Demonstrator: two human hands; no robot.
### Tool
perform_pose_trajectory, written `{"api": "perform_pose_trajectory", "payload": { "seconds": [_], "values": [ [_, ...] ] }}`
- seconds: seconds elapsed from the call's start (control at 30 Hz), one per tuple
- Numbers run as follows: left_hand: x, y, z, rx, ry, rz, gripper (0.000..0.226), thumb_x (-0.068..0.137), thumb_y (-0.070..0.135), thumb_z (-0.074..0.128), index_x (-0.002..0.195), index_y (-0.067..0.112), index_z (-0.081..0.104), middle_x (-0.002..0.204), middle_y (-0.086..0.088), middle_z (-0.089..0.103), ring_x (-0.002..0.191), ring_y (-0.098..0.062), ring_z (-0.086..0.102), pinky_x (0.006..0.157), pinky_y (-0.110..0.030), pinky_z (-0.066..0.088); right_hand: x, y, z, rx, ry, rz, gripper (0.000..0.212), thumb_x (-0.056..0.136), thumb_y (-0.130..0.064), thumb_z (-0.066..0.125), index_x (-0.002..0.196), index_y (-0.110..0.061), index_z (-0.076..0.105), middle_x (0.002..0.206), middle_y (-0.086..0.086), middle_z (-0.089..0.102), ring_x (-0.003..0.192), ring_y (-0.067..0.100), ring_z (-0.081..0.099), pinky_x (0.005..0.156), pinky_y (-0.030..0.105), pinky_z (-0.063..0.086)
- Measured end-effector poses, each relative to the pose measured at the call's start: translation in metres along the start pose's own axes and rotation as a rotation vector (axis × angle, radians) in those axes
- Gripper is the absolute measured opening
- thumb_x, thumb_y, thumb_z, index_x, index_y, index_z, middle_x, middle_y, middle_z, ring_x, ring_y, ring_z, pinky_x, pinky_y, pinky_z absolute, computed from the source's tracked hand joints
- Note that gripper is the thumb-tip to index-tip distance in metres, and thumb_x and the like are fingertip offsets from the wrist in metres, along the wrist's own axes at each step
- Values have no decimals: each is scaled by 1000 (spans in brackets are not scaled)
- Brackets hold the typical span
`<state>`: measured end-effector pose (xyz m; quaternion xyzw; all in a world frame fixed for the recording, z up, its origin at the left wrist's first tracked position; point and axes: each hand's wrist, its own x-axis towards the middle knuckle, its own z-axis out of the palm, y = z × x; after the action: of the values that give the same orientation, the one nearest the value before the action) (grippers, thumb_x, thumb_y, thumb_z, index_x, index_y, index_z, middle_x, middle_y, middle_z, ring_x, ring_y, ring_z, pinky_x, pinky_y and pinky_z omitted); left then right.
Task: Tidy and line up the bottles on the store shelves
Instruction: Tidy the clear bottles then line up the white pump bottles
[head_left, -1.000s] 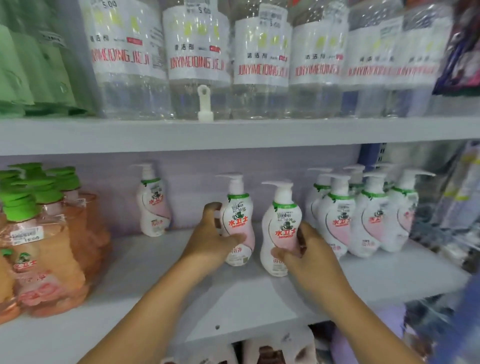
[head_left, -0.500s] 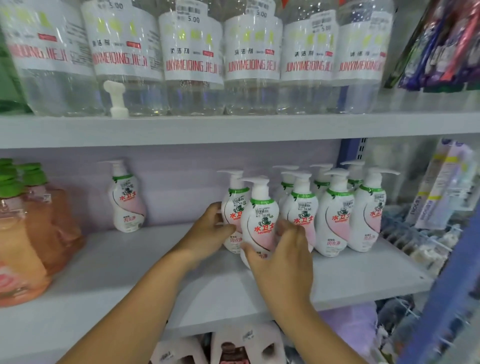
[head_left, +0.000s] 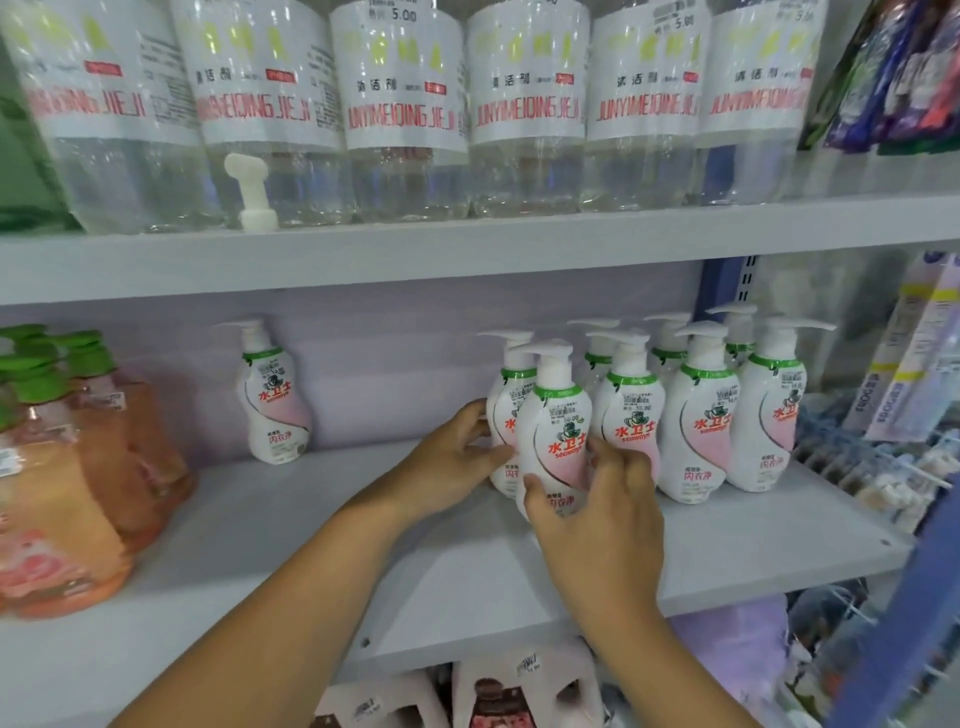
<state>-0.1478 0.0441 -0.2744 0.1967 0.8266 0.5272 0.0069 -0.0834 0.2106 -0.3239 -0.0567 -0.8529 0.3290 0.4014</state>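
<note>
The front bottle (head_left: 553, 426) is gripped low on its body by the fingers (head_left: 608, 457) of the right hand (head_left: 597, 519), thumb on its left flank and fingers wrapped round its right side. The bottle behind (head_left: 506, 415) is held at its left flank by the curled fingers of the left hand (head_left: 447, 467); how firmly cannot be told. Both bottles stand upright, long axes vertical, pump spouts pointing left, near the middle of the shelf (head_left: 467, 571) and toward its back. Just beside them to the right, a cluster (head_left: 701, 415) is packed toward the back right corner, and the front bottle is seen touching or nearly touching its nearest member. A lone bottle (head_left: 272, 400) stands well apart to the left, by the back edge. Orange bottles (head_left: 62, 467) occupy the left end. The coming move is judged to turn on this: the lone bottle lies leftward of both hands, with the left hand nearer.
</note>
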Motion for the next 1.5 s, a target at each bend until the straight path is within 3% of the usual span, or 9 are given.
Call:
{"api": "perform_pose_trajectory", "payload": {
  "seconds": [0.07,0.2,0.3,0.4,0.5,0.73,0.93,1.13,1.5],
  "values": [
    [-3,-7,-22,164,173,108,42,93,32,66,134,36,56,123,19,68,109,5,64,102,-30,52,0,0,-1,11,0,8,69,72,-51,80,129,-20,58,119,2,53,110,29,61,85,45,55],
    [-25,-41,-102,145,989,233,19,92,23,68,110,24,63,103,-3,69,89,-22,66,82,-37,56,0,-1,-2,29,0,17,70,72,-51,81,130,-21,57,119,1,53,109,30,61,84,44,55],
    [-23,-84,-149,256,1301,27,49,81,31,77,119,6,60,112,-19,64,96,-30,61,88,-36,51,1,-1,-2,21,-34,31,73,72,-57,81,130,-21,55,115,0,52,103,28,62,82,43,56],
    [-6,-138,-185,49,1079,-293,86,60,47,75,134,8,55,119,-18,67,107,-32,67,98,-48,54,1,-2,-2,17,-39,34,73,75,-55,80,132,-19,55,118,4,52,104,31,62,82,43,55],
    [3,-187,-205,103,830,-331,66,58,48,77,116,17,64,108,-9,75,98,-27,73,92,-53,58,-1,-3,-2,18,-47,42,71,75,-53,79,133,-19,55,117,4,52,104,32,62,81,42,55],
    [-17,-112,-186,132,775,-343,35,76,26,84,106,13,71,97,-8,75,94,-28,73,85,-41,59,-1,-1,0,29,-57,41,73,75,-55,77,135,-21,52,120,1,49,105,29,63,83,42,55],
    [-51,-58,-103,-32,553,-194,44,74,28,89,110,24,65,108,7,76,100,-12,72,83,-41,59,-2,0,-1,114,-98,93,74,78,-55,77,141,-29,48,127,-8,42,118,21,55,92,41,53],
    [-64,-18,-25,-77,371,-127,44,76,18,88,109,34,65,100,21,76,88,-3,73,73,-21,55,-2,2,-5,43,-88,67,73,78,-59,74,141,-30,52,122,-5,46,117,24,57,92,40,52],
    [-61,-6,0,-52,328,-122,44,76,24,89,110,39,64,104,21,75,97,-8,73,82,-28,58,0,3,-9,88,-142,87,73,82,-59,70,147,-35,47,111,-12,38,113,21,57,90,40,52]
  ]
}}
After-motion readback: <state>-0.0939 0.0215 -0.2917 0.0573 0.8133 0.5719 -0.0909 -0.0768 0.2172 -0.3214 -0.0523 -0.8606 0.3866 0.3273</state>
